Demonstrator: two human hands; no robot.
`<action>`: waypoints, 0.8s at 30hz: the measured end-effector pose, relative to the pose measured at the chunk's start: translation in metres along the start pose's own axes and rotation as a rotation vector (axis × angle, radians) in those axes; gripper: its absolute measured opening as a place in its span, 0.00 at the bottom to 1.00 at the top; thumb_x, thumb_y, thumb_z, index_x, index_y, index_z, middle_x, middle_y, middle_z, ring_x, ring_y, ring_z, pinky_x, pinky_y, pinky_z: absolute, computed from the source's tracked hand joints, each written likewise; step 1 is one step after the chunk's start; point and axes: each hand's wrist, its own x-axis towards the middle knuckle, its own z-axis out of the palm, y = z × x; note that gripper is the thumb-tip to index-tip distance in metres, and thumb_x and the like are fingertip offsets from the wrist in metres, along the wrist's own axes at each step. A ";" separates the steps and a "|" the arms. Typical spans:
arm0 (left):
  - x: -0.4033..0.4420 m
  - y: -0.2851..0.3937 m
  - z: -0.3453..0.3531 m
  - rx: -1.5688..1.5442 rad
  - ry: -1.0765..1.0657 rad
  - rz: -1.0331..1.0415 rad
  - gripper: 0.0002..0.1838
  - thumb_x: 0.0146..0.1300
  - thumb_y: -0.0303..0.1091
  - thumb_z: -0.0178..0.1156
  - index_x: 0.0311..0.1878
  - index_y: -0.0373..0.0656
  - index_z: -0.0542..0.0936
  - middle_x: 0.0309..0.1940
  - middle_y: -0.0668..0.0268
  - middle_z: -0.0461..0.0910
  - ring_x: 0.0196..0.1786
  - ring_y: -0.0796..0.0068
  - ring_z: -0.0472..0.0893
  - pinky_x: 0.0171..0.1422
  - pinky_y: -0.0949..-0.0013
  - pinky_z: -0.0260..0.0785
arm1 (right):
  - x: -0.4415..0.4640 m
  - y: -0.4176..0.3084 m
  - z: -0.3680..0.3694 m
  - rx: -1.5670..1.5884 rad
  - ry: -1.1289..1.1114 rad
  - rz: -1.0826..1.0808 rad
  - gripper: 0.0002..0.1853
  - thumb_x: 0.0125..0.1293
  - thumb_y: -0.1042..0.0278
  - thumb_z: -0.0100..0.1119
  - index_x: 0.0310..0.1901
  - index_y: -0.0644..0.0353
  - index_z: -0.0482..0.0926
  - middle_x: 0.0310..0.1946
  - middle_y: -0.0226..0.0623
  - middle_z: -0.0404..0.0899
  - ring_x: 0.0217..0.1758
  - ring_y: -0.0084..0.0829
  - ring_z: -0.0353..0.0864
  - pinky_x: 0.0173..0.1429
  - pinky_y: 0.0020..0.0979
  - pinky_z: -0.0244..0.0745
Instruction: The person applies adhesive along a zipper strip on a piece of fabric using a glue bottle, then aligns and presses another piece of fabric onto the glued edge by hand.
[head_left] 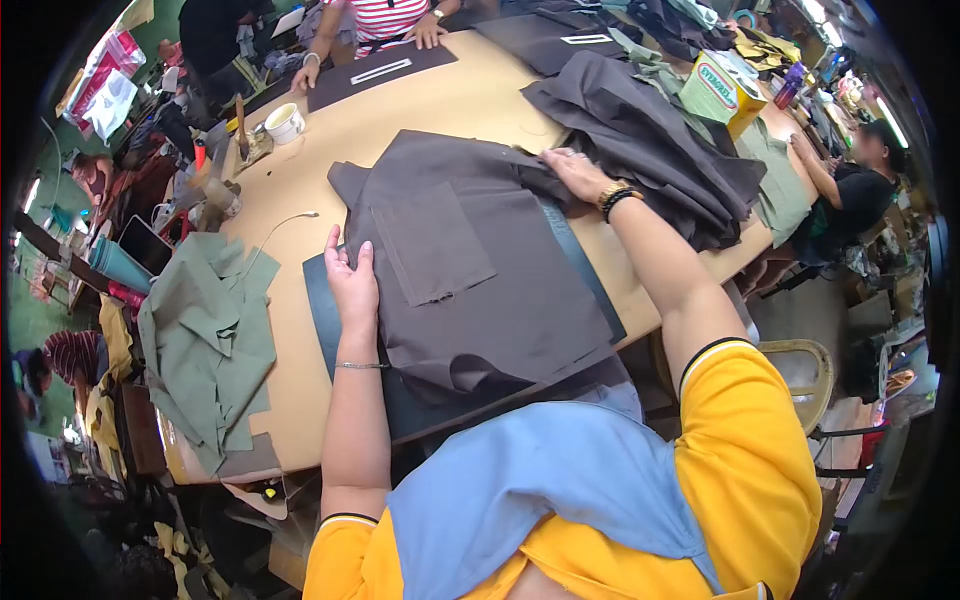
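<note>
A dark grey-brown cloth piece [460, 340] lies in front of me, with a squarish patch [435, 240] of the same cloth on it. Under it, a dark blue-green board [322, 300] shows at the sides. My left hand [354, 285] is at the cloth's left edge, palm turned up and fingers apart, with nothing in it. At the upper right, my right hand [580, 178] has its fingers on a bunched edge of the cloth and appears to pinch it; its thumb is partly hidden.
Green cloth [205, 340] lies at left, dark cloth [650, 140] piled at right near a yellow-green tin [720, 90]. A white cup [285, 124] stands at far left. Across the table, a person's hands rest by a dark panel [385, 75] with a white-framed slot. Another person sits at right.
</note>
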 end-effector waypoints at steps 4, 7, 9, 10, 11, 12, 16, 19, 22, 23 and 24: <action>0.008 0.019 -0.011 -0.207 0.014 -0.349 0.35 0.73 0.32 0.62 0.77 0.32 0.60 0.64 0.52 0.76 0.62 0.68 0.78 0.69 0.67 0.69 | -0.032 0.022 -0.023 -0.202 0.155 -0.080 0.29 0.80 0.41 0.39 0.60 0.57 0.80 0.59 0.51 0.78 0.66 0.53 0.75 0.70 0.47 0.70; 0.028 -0.008 -0.029 -0.553 -0.127 -0.565 0.36 0.73 0.33 0.60 0.78 0.29 0.58 0.68 0.52 0.74 0.64 0.66 0.78 0.71 0.65 0.68 | -0.057 0.058 -0.057 -0.272 0.103 0.105 0.30 0.80 0.41 0.40 0.58 0.62 0.80 0.61 0.56 0.78 0.66 0.54 0.75 0.69 0.47 0.70; 0.021 -0.001 -0.017 -0.388 -0.111 -0.407 0.32 0.74 0.31 0.56 0.77 0.29 0.61 0.69 0.52 0.74 0.67 0.64 0.77 0.73 0.65 0.67 | -0.067 0.092 -0.078 -0.323 0.138 0.104 0.33 0.77 0.38 0.45 0.56 0.67 0.80 0.58 0.61 0.80 0.66 0.57 0.75 0.68 0.48 0.70; 0.013 0.007 -0.008 -0.303 -0.097 -0.330 0.30 0.75 0.30 0.54 0.76 0.29 0.63 0.70 0.53 0.74 0.68 0.62 0.77 0.74 0.64 0.66 | -0.045 0.173 -0.082 -0.174 0.120 -0.085 0.32 0.75 0.40 0.48 0.55 0.67 0.81 0.56 0.60 0.81 0.64 0.56 0.77 0.68 0.48 0.70; 0.005 0.013 -0.002 -0.220 -0.142 -0.218 0.29 0.75 0.29 0.52 0.76 0.30 0.64 0.70 0.53 0.74 0.69 0.62 0.76 0.75 0.64 0.65 | -0.015 0.229 -0.085 -0.327 0.128 -0.122 0.26 0.74 0.47 0.55 0.53 0.66 0.81 0.54 0.57 0.82 0.61 0.54 0.79 0.67 0.45 0.71; -0.003 0.019 0.005 -0.130 -0.194 -0.105 0.28 0.74 0.27 0.50 0.76 0.32 0.65 0.71 0.53 0.74 0.71 0.62 0.75 0.75 0.64 0.65 | -0.043 0.146 -0.096 -0.207 0.186 -0.044 0.22 0.72 0.52 0.58 0.54 0.64 0.81 0.54 0.55 0.83 0.60 0.52 0.80 0.67 0.43 0.72; -0.040 0.051 0.036 0.240 -0.509 0.325 0.27 0.73 0.23 0.46 0.75 0.42 0.69 0.68 0.51 0.76 0.71 0.57 0.75 0.74 0.62 0.67 | -0.107 -0.094 -0.090 -0.149 0.410 -0.667 0.27 0.63 0.68 0.70 0.64 0.53 0.77 0.62 0.46 0.79 0.66 0.48 0.77 0.69 0.39 0.73; -0.075 0.118 0.043 0.662 -0.815 0.328 0.29 0.69 0.21 0.50 0.72 0.52 0.74 0.54 0.50 0.83 0.54 0.50 0.84 0.61 0.57 0.76 | -0.142 -0.177 -0.066 -0.472 0.216 -1.070 0.30 0.54 0.70 0.73 0.61 0.47 0.80 0.71 0.33 0.71 0.80 0.41 0.61 0.82 0.58 0.52; -0.077 0.128 0.019 0.666 -0.689 0.458 0.27 0.66 0.19 0.53 0.67 0.52 0.78 0.47 0.49 0.83 0.46 0.46 0.84 0.54 0.54 0.77 | -0.135 -0.187 -0.055 -0.589 0.123 -1.071 0.15 0.57 0.67 0.71 0.46 0.48 0.80 0.51 0.29 0.82 0.64 0.36 0.77 0.81 0.62 0.53; -0.073 0.131 0.005 0.675 -0.642 0.474 0.26 0.65 0.19 0.54 0.66 0.50 0.79 0.47 0.49 0.83 0.47 0.46 0.84 0.54 0.54 0.77 | -0.132 -0.187 -0.061 -0.551 -0.009 -0.932 0.11 0.59 0.66 0.70 0.41 0.48 0.78 0.43 0.28 0.84 0.56 0.35 0.83 0.80 0.61 0.55; -0.068 0.128 -0.013 0.700 -0.589 0.468 0.25 0.64 0.19 0.55 0.64 0.49 0.79 0.46 0.48 0.84 0.47 0.47 0.84 0.54 0.56 0.77 | -0.126 -0.182 -0.064 -0.446 0.091 -0.960 0.08 0.60 0.67 0.69 0.38 0.50 0.78 0.31 0.29 0.82 0.43 0.35 0.85 0.79 0.61 0.58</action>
